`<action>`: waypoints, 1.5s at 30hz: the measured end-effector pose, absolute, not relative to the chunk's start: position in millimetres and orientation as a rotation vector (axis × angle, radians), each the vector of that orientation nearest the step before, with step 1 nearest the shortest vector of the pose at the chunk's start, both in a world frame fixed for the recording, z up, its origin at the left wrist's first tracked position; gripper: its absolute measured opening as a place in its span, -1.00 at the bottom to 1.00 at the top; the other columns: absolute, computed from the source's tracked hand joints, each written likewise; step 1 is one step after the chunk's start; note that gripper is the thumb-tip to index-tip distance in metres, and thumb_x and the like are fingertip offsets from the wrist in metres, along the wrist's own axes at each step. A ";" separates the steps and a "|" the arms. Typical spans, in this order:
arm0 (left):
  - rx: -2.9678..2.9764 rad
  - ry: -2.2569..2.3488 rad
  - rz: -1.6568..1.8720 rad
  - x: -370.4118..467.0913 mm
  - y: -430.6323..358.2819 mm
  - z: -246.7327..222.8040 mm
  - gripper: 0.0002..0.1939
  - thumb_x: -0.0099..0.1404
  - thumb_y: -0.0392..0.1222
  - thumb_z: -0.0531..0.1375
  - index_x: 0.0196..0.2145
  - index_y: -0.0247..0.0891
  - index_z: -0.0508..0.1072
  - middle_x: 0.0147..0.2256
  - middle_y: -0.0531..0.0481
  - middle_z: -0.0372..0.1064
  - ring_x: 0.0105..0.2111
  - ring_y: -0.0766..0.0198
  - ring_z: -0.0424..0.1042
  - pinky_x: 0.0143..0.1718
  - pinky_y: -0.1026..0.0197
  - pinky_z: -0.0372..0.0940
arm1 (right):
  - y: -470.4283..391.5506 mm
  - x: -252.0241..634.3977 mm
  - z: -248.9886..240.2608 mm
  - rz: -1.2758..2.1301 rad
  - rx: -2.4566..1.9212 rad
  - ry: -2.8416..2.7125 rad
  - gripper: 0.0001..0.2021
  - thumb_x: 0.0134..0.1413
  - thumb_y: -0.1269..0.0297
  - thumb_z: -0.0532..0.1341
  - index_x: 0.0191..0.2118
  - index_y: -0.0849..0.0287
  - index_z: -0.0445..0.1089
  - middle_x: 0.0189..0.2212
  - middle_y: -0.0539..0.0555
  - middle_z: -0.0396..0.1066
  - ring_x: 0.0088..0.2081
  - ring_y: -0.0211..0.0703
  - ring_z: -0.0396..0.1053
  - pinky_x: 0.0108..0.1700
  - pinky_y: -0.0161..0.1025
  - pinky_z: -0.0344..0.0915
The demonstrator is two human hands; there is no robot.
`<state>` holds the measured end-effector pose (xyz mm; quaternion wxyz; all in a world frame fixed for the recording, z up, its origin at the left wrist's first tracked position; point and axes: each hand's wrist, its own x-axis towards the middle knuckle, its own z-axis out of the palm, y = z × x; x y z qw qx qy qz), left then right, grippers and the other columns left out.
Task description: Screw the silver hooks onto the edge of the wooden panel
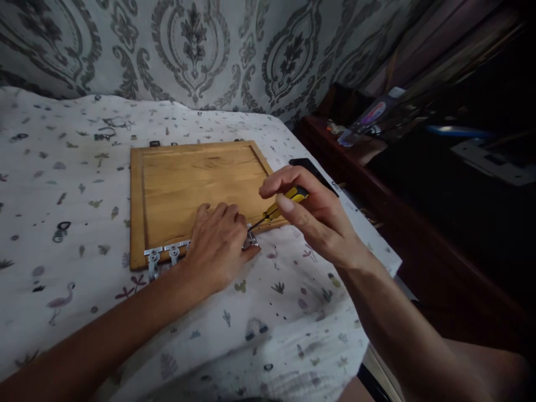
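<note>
A wooden cabinet door (201, 173) with a raised frame lies flat on the patterned cloth. Along its near edge sit several metal hinges (174, 252). My left hand (220, 243) rests over that edge, fingers curled on the wood. Its thumb lies against a hinge (251, 240) at the right, partly covered by the hand. In my right hand (316, 215) is a screwdriver (274, 211) with a yellow and black handle, held loosely between thumb and fingers. The shaft slants down left to that hinge; the tip's exact seat is too small to tell.
White printed cloth (84, 201) covers the surface under the door. A black flat object (312, 172) lies beyond my right hand. A patterned curtain (192, 50) hangs behind. On the dark red furniture (402, 223) at right stands a clear bottle (371, 116).
</note>
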<state>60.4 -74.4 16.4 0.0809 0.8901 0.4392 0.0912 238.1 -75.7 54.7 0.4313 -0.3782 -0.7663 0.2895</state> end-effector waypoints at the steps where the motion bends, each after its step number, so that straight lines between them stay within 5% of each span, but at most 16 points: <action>1: 2.663 1.312 0.277 60.2 -74.5 15.7 -0.64 0.31 0.06 0.31 -0.20 -0.34 0.50 -0.15 -0.16 0.45 -0.04 -0.07 0.41 -0.03 -0.13 0.22 | -77.0 240.6 59.5 0.692 -0.973 -1.974 -0.82 0.36 0.14 0.16 -0.09 0.11 0.38 -0.15 0.08 0.39 -0.07 -0.14 0.37 0.04 -0.17 0.34; 10: 2.657 1.300 0.281 58.9 -74.6 14.6 -0.62 0.31 0.05 0.31 -0.14 -0.36 0.51 -0.14 -0.17 0.45 -0.03 -0.09 0.41 -0.02 -0.16 0.23 | -78.2 256.4 76.7 0.772 -1.048 -2.191 -0.72 0.33 0.18 0.22 0.07 0.16 0.36 -0.17 0.07 0.57 -0.17 -0.17 0.54 -0.10 -0.25 0.44; 23: 2.621 1.284 0.357 58.9 -74.6 11.4 -0.61 0.31 0.03 0.31 -0.07 -0.32 0.49 -0.09 -0.16 0.47 -0.02 -0.08 0.41 0.01 -0.18 0.20 | -81.1 240.6 65.9 0.293 -1.170 -2.127 -0.68 0.25 -0.02 0.25 -0.24 0.17 0.42 -0.39 0.00 0.50 -0.40 -0.25 0.46 -0.37 -0.33 0.36; 32: 2.686 1.286 0.387 56.6 -75.0 10.1 -0.67 0.32 0.02 0.30 -0.16 -0.32 0.50 -0.15 -0.16 0.47 -0.08 -0.05 0.41 -0.06 -0.11 0.21 | -80.8 254.7 76.5 0.610 -1.112 -2.284 -0.66 0.30 0.09 0.23 0.06 0.16 0.34 -0.21 0.08 0.54 -0.26 -0.16 0.50 -0.27 -0.26 0.40; 45: 2.666 1.283 0.358 56.6 -74.0 11.5 -0.64 0.32 0.06 0.30 -0.14 -0.32 0.50 -0.13 -0.16 0.47 -0.05 -0.07 0.41 -0.05 -0.11 0.20 | -77.9 242.4 60.4 0.248 -1.125 -2.125 -0.71 0.21 -0.02 0.30 -0.32 0.10 0.37 -0.46 -0.04 0.38 -0.45 -0.23 0.36 -0.39 -0.28 0.31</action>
